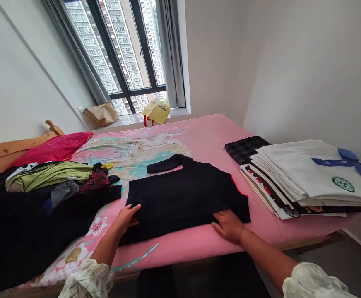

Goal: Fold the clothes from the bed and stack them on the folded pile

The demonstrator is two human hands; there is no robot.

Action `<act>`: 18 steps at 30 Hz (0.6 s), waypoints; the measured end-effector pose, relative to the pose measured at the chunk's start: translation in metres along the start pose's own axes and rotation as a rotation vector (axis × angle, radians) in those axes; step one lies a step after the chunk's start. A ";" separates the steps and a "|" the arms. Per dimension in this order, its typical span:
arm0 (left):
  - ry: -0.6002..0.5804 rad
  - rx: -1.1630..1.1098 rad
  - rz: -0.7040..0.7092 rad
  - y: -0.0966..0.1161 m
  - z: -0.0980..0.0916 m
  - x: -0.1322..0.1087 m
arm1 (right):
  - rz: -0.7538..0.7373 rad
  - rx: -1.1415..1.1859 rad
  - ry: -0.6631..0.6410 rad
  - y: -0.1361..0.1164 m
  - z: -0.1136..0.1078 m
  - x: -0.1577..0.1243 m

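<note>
- On the near edge of the bed, in the head view, a black top (186,194) lay spread flat on the pink sheet (205,136), with one sleeve stretched toward the window (121,45).
- The left hand (127,217) was at the top's lower left corner, with its fingers curled over the fabric edge and pinching it.
- The right hand (228,225) rested palm down on the sheet at the top's lower right edge. Its fingers were extended and loosely spread, with the fingertips touching the hem. It had closed on nothing that could be seen.
- Both forearms came in from the bottom of the view, wearing pale floral sleeves.
- A loose pile of clothes (44,194), dark, green and plaid, lay on the left of the bed, just beside the top's left edge.
- A red pillow (56,147) lay behind that pile, against the wooden headboard (9,149).
- A stack of folded clothes (311,178) sat on the right of the bed, near the top but apart from it. A white shirt with a blue collar was uppermost.
- A folded dark checked cloth (245,148) lay just behind that stack.
- A yellow bag (157,111) and a brown paper bag (101,114) stood on the window sill beyond the bed.
</note>
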State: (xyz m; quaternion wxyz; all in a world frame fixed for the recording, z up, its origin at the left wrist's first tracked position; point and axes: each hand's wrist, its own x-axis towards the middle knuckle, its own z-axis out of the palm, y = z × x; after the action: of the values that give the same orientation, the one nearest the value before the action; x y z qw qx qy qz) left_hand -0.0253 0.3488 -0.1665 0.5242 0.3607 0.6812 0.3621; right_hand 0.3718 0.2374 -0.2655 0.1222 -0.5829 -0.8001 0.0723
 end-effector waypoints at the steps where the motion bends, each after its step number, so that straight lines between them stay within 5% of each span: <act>1: -0.008 -0.018 0.031 0.006 0.002 -0.001 | -0.004 -0.006 -0.003 0.000 0.000 0.000; 6: -0.039 -0.056 0.221 0.027 -0.008 -0.020 | -0.009 -0.026 0.001 0.001 0.003 -0.001; 14: 0.138 0.257 0.127 -0.051 -0.030 -0.030 | 0.019 -0.083 -0.036 -0.006 -0.004 0.000; 18: 0.165 0.255 0.155 -0.065 -0.028 -0.024 | 0.015 -0.093 -0.035 -0.008 -0.007 -0.001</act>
State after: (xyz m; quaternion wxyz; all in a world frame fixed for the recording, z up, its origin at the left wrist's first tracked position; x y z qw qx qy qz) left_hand -0.0556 0.2942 -0.2068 0.3869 0.4447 0.7325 0.3405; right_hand 0.3665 0.2339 -0.2568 0.0806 -0.5924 -0.8003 0.0462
